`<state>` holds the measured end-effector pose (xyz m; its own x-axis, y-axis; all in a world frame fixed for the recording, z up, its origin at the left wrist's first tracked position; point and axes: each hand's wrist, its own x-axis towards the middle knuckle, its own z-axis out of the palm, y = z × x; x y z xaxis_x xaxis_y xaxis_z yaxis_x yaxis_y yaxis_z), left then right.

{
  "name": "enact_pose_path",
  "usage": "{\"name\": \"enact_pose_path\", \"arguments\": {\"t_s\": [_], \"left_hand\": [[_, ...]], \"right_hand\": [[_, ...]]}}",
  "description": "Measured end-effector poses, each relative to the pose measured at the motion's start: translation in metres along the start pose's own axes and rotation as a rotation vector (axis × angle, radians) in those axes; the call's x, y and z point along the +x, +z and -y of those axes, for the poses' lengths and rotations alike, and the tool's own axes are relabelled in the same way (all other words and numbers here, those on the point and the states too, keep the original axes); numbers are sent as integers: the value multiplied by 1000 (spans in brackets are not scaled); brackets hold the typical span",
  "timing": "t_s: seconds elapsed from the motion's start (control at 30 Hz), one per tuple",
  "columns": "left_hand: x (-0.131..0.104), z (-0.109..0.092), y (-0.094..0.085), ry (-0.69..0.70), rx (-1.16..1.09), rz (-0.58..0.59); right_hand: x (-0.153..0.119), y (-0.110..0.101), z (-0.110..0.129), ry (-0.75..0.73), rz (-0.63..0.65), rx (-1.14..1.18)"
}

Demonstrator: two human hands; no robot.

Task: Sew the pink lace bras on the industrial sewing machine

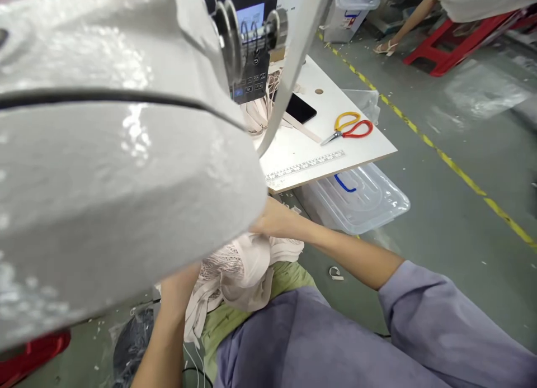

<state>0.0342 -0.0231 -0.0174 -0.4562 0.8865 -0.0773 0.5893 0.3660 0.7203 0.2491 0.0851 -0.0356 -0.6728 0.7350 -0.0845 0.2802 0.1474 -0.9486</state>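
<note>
A large white sewing machine head (138,209) fills the left of the view and covers most of both hands. My left hand (184,276) goes under its lower edge; only the wrist side shows and the fingers are hidden. From the right, my right hand (266,217) reaches behind the machine's rounded end, its fingers out of sight too. Between the two wrists, a bundle of pale pink lace fabric (247,268) with bands and straps rests on my lap over a green cloth (289,276). What either hand holds cannot be made out.
On the white table (319,147) lie scissors (346,126) with yellow and red handles, a black phone (300,108), a printed ruler strip (310,165) and pale elastic bands (255,117). Below it stands a lidded clear bin (364,198). Another person sits on a red stool (457,44).
</note>
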Motion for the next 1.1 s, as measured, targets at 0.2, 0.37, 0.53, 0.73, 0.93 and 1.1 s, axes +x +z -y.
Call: {"name": "enact_pose_path", "arguments": {"t_s": [0.2,0.37,0.53,0.73,0.93,1.1], "left_hand": [[-25,38,25,48,-165,-111],[-76,85,72,188,-315,30],[-113,104,105,175,-250,67],[-126,124,118,-20,-247,-21],[-113,150,75,-22,-136,231],[-75,137,22,313,218,113]], "right_hand": [[-13,1,-20,17,-18,71],[-28,1,-35,75,-41,77],[-39,0,-44,81,-55,25],[-46,2,-48,54,-38,46],[-53,-6,-43,55,-33,-18],[-84,-47,-53,211,-12,-240]]}}
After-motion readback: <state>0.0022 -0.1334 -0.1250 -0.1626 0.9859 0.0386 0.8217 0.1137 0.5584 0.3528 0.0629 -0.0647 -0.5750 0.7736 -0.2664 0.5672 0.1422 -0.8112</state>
